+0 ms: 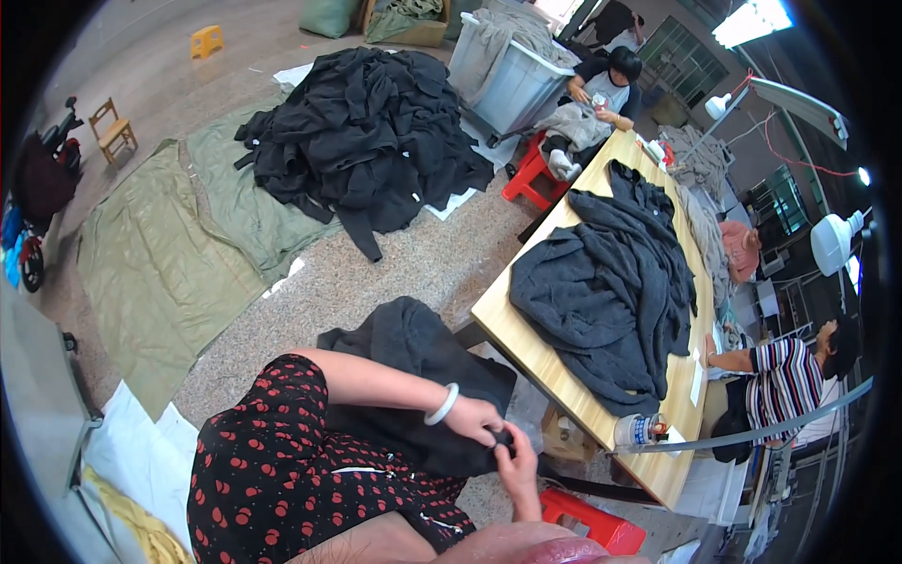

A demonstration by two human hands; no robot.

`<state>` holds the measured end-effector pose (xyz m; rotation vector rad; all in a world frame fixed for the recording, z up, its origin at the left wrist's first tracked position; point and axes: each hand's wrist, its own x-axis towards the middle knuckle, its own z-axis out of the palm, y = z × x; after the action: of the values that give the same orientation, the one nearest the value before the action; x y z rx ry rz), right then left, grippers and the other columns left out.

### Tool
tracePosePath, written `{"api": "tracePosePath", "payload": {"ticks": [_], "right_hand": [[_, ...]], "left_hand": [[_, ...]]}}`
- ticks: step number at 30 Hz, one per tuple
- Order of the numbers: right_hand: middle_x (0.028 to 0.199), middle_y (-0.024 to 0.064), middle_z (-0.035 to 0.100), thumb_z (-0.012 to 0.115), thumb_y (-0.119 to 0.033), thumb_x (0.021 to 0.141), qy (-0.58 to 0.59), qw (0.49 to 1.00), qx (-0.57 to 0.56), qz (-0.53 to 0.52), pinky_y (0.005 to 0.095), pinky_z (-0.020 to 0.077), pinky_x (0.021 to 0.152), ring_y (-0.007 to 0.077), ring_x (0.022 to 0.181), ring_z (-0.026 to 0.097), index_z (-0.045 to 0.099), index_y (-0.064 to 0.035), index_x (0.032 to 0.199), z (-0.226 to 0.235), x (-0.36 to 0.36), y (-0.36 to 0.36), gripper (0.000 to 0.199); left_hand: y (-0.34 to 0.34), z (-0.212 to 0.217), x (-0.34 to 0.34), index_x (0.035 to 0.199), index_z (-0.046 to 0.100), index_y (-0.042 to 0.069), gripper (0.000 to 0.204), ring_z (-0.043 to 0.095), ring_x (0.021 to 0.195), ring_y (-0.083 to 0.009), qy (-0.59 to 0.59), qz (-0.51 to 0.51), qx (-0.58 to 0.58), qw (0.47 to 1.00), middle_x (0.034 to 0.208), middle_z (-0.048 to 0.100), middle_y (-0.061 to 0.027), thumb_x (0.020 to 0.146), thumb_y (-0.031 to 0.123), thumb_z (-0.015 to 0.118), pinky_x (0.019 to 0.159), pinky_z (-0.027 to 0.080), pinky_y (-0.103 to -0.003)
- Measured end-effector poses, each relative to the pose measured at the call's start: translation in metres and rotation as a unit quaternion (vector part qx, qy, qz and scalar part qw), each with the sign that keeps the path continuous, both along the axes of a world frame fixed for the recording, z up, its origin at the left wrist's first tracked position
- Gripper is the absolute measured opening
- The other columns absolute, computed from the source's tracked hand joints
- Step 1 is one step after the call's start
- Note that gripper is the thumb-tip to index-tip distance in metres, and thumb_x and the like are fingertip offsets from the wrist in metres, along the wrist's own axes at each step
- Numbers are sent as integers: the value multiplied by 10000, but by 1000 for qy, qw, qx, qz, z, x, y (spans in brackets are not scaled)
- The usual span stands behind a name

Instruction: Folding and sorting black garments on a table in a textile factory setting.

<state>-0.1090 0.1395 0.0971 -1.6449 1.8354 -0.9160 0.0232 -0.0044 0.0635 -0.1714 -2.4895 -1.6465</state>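
A dark grey garment (404, 348) lies across my lap and hangs toward the floor. My left hand (474, 420), with a white bangle at its wrist, pinches a bunched edge of this garment. Close against it, the fingers of my right hand (519, 467) are closed on the same small fold. Whether anything tiny sits between the fingertips cannot be made out. On the wooden table (495, 305) beside me lies a heap of similar dark garments (601, 282).
A large pile of dark garments (366, 141) rests on green sheeting (169, 263). Red stools (601, 526), a grey-blue bin (512, 85) and a wooden chair (113, 132) stand around. Co-workers sit beyond the table, one in a striped shirt (785, 385). A clear tub (639, 430) stands on the table's near corner.
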Motion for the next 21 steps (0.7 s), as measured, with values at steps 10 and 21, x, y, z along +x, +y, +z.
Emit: {"api": "tracePosePath", "payload": {"ticks": [10, 21], "right_hand": [[960, 180, 573, 498, -24, 784, 163, 987, -4, -6, 349, 442, 789, 314, 906, 561, 550, -8, 1009, -30, -33, -26, 231], [872, 124, 592, 590, -120, 760, 99, 989, 7, 110, 336, 448, 720, 272, 811, 567, 565, -13, 921, -18, 28, -61, 195]], "left_hand": [[-64, -40, 39, 914, 599, -16, 496, 575, 834, -253, -279, 69, -39, 957, 889, 616, -171, 849, 447, 433, 779, 427, -340], [-72, -36, 61, 985, 586, -18, 484, 549, 869, -180, -344, 103, 19, 933, 914, 613, -129, 857, 428, 451, 805, 406, -291]]}}
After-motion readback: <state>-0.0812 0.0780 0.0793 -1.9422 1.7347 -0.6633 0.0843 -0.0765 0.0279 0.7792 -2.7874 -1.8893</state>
